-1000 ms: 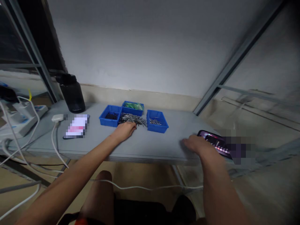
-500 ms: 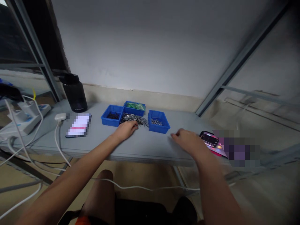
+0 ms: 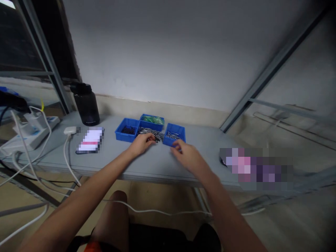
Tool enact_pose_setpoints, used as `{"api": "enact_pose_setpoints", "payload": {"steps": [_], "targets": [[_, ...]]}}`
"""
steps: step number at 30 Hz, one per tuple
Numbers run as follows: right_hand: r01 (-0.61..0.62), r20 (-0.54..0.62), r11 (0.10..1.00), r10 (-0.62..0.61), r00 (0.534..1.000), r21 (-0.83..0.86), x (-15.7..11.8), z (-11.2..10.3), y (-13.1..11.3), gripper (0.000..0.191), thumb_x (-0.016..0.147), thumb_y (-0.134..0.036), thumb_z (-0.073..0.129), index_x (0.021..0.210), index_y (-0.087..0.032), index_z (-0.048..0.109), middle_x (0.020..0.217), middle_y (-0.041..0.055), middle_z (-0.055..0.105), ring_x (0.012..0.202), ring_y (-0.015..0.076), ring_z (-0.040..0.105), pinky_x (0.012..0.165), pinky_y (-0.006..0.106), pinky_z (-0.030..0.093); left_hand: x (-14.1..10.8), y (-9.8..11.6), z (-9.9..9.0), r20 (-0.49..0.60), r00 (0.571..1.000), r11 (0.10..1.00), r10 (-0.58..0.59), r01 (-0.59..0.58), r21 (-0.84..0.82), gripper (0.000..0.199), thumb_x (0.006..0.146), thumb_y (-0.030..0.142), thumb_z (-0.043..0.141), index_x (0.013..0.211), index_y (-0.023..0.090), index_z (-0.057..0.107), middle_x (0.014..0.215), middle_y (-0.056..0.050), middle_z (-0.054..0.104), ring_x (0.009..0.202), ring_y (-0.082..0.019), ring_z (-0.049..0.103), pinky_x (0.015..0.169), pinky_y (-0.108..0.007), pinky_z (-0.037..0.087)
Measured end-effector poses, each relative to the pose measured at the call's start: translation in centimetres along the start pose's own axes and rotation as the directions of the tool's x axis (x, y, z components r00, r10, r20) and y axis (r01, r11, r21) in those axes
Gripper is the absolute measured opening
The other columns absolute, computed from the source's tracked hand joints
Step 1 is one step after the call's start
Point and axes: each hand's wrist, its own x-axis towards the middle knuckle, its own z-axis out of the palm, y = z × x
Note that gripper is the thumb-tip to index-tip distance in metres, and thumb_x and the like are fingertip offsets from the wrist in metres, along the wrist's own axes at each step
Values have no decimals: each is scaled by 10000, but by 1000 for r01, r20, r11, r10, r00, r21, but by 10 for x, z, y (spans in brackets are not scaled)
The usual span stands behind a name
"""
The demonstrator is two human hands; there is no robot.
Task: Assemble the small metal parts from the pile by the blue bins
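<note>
My left hand [image 3: 142, 144] rests on the table at the near edge of a pile of thin metal pieces [image 3: 151, 132], like pins or screws. Its fingers are curled together, and what they hold, if anything, is hidden. My right hand [image 3: 189, 156] is at the front wall of the right blue bin [image 3: 169, 141], thumb and fingers apart, apparently touching the bin. Similar metal pieces [image 3: 172, 135] lie inside that bin. Left of the pile is a blue bin [image 3: 123, 137] with small dark parts [image 3: 128, 130]. Behind stands another blue bin [image 3: 150, 125] holding green bags [image 3: 153, 120].
A dark bottle [image 3: 86, 106] stands at the back left. Nearer lie a phone [image 3: 90, 140], a white charger [image 3: 70, 130] with its cable, and a power strip [image 3: 31, 136]. A blurred-out item [image 3: 243, 162] lies at the right. Metal frame posts [image 3: 262, 84] flank the table [image 3: 154, 164].
My right hand has moved left to the right blue bin. That bin sits closer to the pile and is turned slightly. My left hand has stayed at the pile.
</note>
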Motion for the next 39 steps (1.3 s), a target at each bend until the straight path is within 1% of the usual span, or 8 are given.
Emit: {"api": "enact_pose_setpoints", "payload": {"steps": [4, 7, 11, 15, 19, 23, 31, 39], "targets": [[87, 120, 953, -127, 985, 289, 35, 55, -11, 326, 882, -174, 520, 1203, -182, 582, 1038, 81, 711, 860, 176, 675, 830, 308, 499, 0, -1, -2, -37, 999, 1000, -9, 10, 26, 41, 823, 189, 630, 842, 176, 665, 799, -10, 707, 739, -154, 626, 714, -259, 474], [94, 51, 931, -120, 992, 352, 52, 80, -9, 419, 863, -169, 534, 1282, -185, 541, 1204, 123, 661, 960, 202, 667, 936, 378, 488, -1, -4, -3, -47, 999, 996, -13, 17, 84, 45, 826, 165, 620, 837, 177, 662, 806, -16, 708, 737, -154, 627, 711, -256, 466], [42, -60, 939, -23, 998, 340, 54, 95, 4, 535, 818, -165, 556, 1349, -141, 499, 1215, 171, 647, 1026, 256, 655, 997, 447, 468, -1, -5, -3, -46, 998, 995, -34, 39, 90, 33, 827, 167, 627, 827, 173, 660, 814, -27, 714, 745, -168, 637, 720, -267, 466], [131, -144, 916, -82, 986, 379, 47, 95, 7, 462, 818, -172, 551, 1280, -174, 564, 1205, 146, 658, 956, 238, 674, 965, 441, 492, 0, -5, -1, -45, 999, 999, -31, 32, 31, 25, 826, 175, 634, 810, 170, 653, 797, -22, 708, 743, -167, 642, 716, -265, 468], [176, 11, 870, -203, 979, 460, 50, 86, 3, 240, 878, -218, 540, 1084, -208, 664, 956, 63, 734, 850, 194, 690, 833, 340, 530, 2, -4, 0, -42, 999, 999, -10, 9, -39, 24, 826, 165, 628, 812, 171, 647, 793, -11, 704, 761, -159, 650, 731, -258, 475], [178, 46, 900, -213, 976, 399, 63, 80, 1, 187, 896, -187, 523, 954, -212, 698, 760, 19, 714, 723, 168, 670, 748, 293, 510, 1, -2, -1, -53, 998, 997, -35, 32, -65, 43, 843, 194, 623, 840, 169, 658, 796, -14, 706, 767, -163, 655, 740, -262, 481], [192, -73, 921, -178, 981, 340, 76, 87, -2, 219, 909, -177, 511, 1000, -215, 707, 936, 56, 746, 867, 201, 690, 843, 328, 509, 1, -1, -2, -89, 993, 997, -75, 75, -4, 121, 874, 195, 580, 865, 158, 695, 813, -35, 714, 760, -169, 641, 746, -276, 481], [152, 0, 901, -167, 986, 407, 64, 89, 6, 217, 883, -177, 529, 969, -213, 725, 882, 37, 745, 820, 175, 680, 860, 325, 505, 1, 1, 0, -76, 996, 998, -52, 49, -35, 141, 874, 206, 558, 843, 154, 686, 768, -21, 697, 763, -165, 634, 756, -272, 485]]}}
